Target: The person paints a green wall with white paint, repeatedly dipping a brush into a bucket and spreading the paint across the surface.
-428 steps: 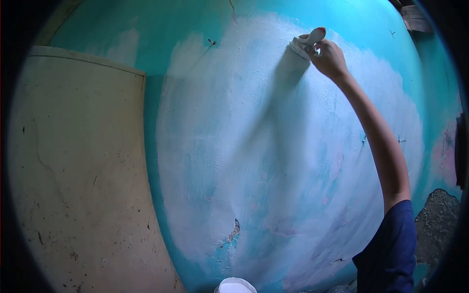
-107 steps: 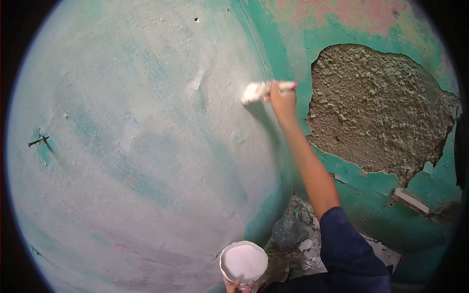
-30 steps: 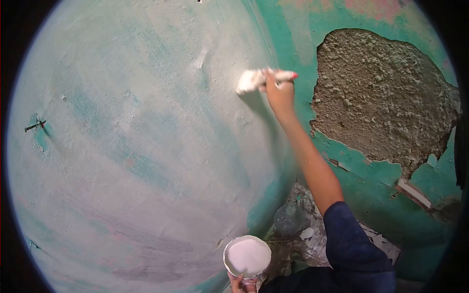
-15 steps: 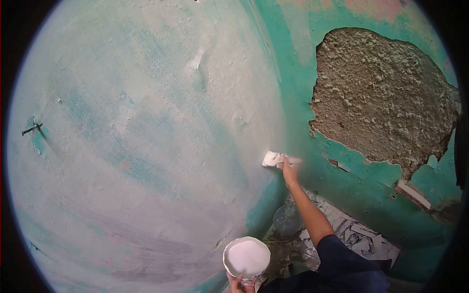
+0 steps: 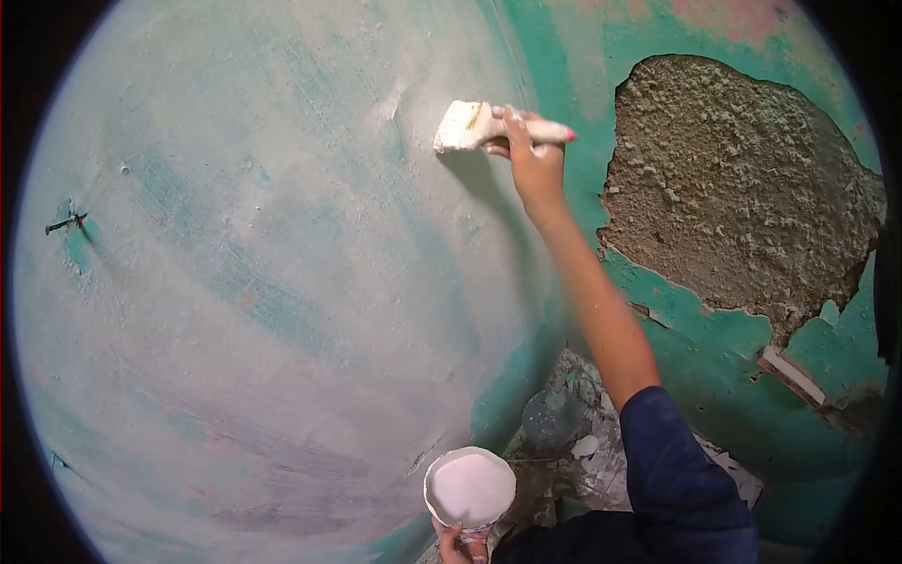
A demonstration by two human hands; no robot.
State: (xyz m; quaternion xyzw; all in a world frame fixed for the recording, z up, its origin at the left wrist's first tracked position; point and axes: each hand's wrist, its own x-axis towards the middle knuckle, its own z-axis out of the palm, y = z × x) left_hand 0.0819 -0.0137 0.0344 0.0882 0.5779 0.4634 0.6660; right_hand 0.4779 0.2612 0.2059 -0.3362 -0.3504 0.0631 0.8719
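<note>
My right hand (image 5: 536, 174) is closed round the handle of a wide paintbrush (image 5: 463, 126), its bristles coated white. The brush lies close over the upper part of the left wall (image 5: 310, 282), which carries streaky whitish paint with green showing through, and its shadow falls below it. Low in the view, my left hand (image 5: 458, 543) grips a round tub (image 5: 425, 484) of white paint from beneath, thumb against its near side. The paint surface (image 5: 472, 489) in the tub is smooth and pale.
A green wall (image 5: 695, 376) on the right has a large patch of bare rough plaster (image 5: 742, 188). A nail (image 5: 66, 224) sticks out of the left wall. On the floor stand a greyish round container (image 5: 552, 419) and white-spattered debris (image 5: 601, 470).
My right hand has carried the brush up and a little left along the wall, from near the corner to higher up. The tub in my left hand has hardly shifted.
</note>
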